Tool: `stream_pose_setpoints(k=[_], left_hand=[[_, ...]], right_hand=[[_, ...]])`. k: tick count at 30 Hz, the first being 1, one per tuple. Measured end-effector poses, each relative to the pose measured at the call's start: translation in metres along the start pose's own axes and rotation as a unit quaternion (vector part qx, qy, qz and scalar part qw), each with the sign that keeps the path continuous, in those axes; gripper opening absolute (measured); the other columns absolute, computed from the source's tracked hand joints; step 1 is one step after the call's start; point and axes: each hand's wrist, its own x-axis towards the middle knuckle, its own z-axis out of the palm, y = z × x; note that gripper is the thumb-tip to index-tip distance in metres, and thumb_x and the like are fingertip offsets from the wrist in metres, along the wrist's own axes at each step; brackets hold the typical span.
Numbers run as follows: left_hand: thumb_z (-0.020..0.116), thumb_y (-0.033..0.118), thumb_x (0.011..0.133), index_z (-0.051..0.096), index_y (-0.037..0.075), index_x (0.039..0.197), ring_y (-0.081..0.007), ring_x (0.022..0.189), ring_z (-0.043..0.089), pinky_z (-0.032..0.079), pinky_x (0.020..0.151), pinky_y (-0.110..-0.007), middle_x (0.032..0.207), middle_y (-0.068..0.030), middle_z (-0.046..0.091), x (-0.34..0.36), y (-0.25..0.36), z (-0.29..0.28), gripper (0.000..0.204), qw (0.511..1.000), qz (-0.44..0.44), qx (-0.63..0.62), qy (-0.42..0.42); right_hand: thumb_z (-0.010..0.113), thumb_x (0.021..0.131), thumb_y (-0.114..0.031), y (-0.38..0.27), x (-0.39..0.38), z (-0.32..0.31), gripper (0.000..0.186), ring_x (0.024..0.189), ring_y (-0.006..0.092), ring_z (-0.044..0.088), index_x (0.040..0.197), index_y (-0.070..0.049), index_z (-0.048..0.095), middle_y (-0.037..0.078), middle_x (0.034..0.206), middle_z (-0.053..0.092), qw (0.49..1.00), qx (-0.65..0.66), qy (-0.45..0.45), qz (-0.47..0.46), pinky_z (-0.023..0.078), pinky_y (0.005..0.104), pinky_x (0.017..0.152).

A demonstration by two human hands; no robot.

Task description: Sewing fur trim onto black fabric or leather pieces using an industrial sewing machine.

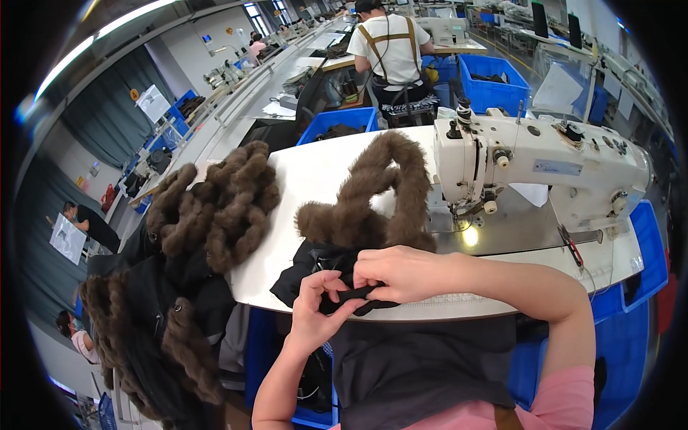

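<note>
At the front edge of a white sewing table (287,193), both my hands pinch a piece of black fabric (295,276). My left hand (319,304) has its thumb and fingers closed on the cloth's near edge. Right beside it, my right hand (401,274) grips the same cloth, fingers bent down into it. Brown fur trim (358,208) joins the fabric and lies looped on the table beyond my hands. A white sewing machine (530,158) stands to the right, its lamp lit over the metal bed. What lies between my fingertips is partly hidden.
More fur-trimmed black pieces (215,201) are heaped at the table's left and hang down beside it. Red-handled thread snips (571,246) lie right of the machine bed. Blue bins (494,80) stand around the table. A person in a white shirt (394,50) sits ahead.
</note>
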Motion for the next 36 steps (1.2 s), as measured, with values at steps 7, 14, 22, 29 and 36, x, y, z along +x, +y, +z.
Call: stream_pose_setpoints(k=[7,14,22,29,36], left_hand=[[0.082,0.001,0.072,0.048,0.003,0.126,-0.0094,0.071,0.049,0.045,0.066,-0.023,0.091,-0.0023,0.063,0.007,0.008,-0.006,0.064,0.999,-0.019,0.007,-0.027],[0.082,0.003,0.073,0.046,0.005,0.134,-0.0105,0.070,0.049,0.046,0.065,-0.024,0.093,-0.0026,0.063,0.012,0.011,-0.003,0.071,0.998,-0.002,0.049,-0.026],[0.084,0.010,0.069,0.055,0.005,0.125,-0.0166,0.069,0.053,0.047,0.063,-0.027,0.094,-0.0048,0.065,0.017,0.034,0.001,0.063,0.980,0.074,0.180,-0.039],[0.083,0.014,0.068,0.067,0.006,0.096,-0.0195,0.078,0.054,0.046,0.071,-0.029,0.097,-0.0052,0.065,0.014,0.032,0.021,0.033,0.920,0.253,0.299,-0.003],[0.081,0.014,0.069,0.069,0.009,0.087,-0.0213,0.084,0.058,0.045,0.073,-0.032,0.099,-0.0033,0.067,-0.008,0.036,0.018,0.023,0.926,0.215,0.311,0.009]], right_hand=[[0.063,0.085,-0.008,-0.001,-0.014,0.013,0.012,0.074,0.0212,0.060,0.094,-0.002,0.058,0.009,0.095,0.051,0.992,0.072,0.104,-0.006,0.051,0.0317,0.066],[0.065,0.090,-0.014,-0.007,-0.005,0.020,0.012,0.077,0.0164,0.060,0.094,-0.003,0.062,0.006,0.096,0.053,0.991,-0.073,0.113,-0.021,0.051,0.0316,0.068],[0.060,0.096,-0.023,0.012,-0.028,0.036,0.021,0.074,0.0098,0.050,0.093,-0.002,0.062,-0.001,0.087,0.053,0.943,0.276,0.160,0.090,0.041,0.0255,0.066],[0.056,0.099,-0.021,0.018,-0.053,0.039,0.017,0.077,0.0055,0.047,0.093,-0.005,0.060,-0.004,0.087,0.053,0.829,0.506,0.208,0.114,0.041,0.0220,0.071],[0.068,0.088,-0.010,0.003,-0.056,0.024,0.015,0.086,0.0204,0.059,0.094,0.000,0.058,0.009,0.100,0.056,0.986,0.129,0.103,-0.024,0.051,0.0308,0.070]])
